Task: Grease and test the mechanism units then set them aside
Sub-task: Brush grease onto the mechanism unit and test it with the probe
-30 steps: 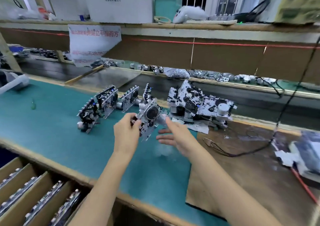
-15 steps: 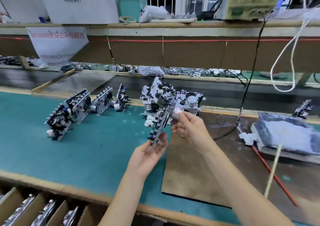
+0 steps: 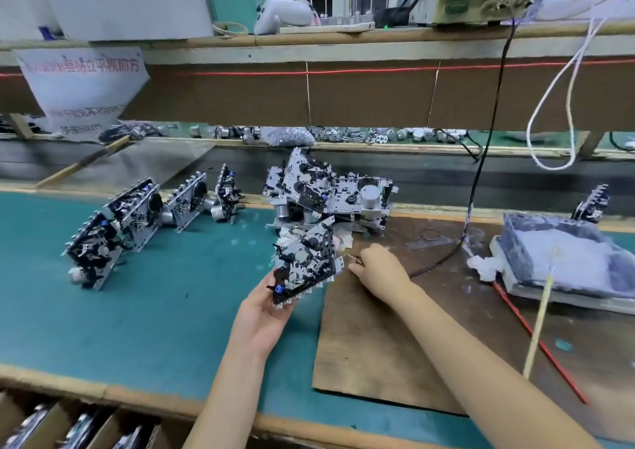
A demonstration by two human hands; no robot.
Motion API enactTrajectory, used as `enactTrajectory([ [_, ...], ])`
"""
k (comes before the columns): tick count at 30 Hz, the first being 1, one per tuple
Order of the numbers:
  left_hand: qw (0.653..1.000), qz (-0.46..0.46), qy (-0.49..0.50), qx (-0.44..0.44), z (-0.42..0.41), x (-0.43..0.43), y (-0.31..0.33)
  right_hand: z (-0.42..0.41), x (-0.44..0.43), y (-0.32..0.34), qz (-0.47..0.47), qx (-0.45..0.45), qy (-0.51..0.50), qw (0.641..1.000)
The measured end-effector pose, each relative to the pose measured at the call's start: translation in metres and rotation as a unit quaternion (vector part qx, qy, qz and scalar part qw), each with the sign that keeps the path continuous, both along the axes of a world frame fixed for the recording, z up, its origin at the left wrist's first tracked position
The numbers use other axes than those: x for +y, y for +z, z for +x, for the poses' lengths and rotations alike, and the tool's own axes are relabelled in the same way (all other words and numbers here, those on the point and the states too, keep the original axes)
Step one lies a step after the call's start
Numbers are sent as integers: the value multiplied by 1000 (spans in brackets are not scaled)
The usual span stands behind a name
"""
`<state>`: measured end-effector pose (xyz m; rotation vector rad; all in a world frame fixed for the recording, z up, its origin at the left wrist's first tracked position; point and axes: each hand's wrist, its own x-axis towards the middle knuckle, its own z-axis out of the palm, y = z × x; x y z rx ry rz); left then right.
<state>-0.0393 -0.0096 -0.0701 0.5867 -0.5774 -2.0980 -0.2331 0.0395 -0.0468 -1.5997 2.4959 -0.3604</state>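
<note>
My left hand (image 3: 266, 311) holds a metal mechanism unit (image 3: 305, 263) from below, tilted up above the green mat. My right hand (image 3: 376, 270) sits just right of the unit with its fingers curled near the unit's edge; a thin wire tip shows at the fingers, and what they pinch is unclear. A pile of similar units (image 3: 330, 194) lies right behind. A row of several units (image 3: 137, 215) stands on edge on the mat to the left.
A brown board (image 3: 395, 345) covers the bench under my right arm. A grease tray (image 3: 567, 256) with a yellowish stick (image 3: 537, 325) and a red rod (image 3: 536, 338) lies at right. A black cable (image 3: 481, 173) hangs down. Cardboard compartments (image 3: 68, 428) with units sit below the bench's front edge.
The unit came off the left row and moved right, in front of the pile. It turned so its face shows. My right hand let go of its motor end and dropped beside it.
</note>
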Motion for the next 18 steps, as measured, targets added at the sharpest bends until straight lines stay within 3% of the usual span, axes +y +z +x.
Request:
enactTrajectory([
  [3,1000,-13,-1,-8,0,-2,-4,0,3,-2,-34,-3,12,999],
  [8,999,-35,-19,-7,1,0,-1,-4,21,23,-140,-175,-2,975],
  [18,998,-54,1,-36,2,0,-4,-4,48,55,-181,-318,50,929],
])
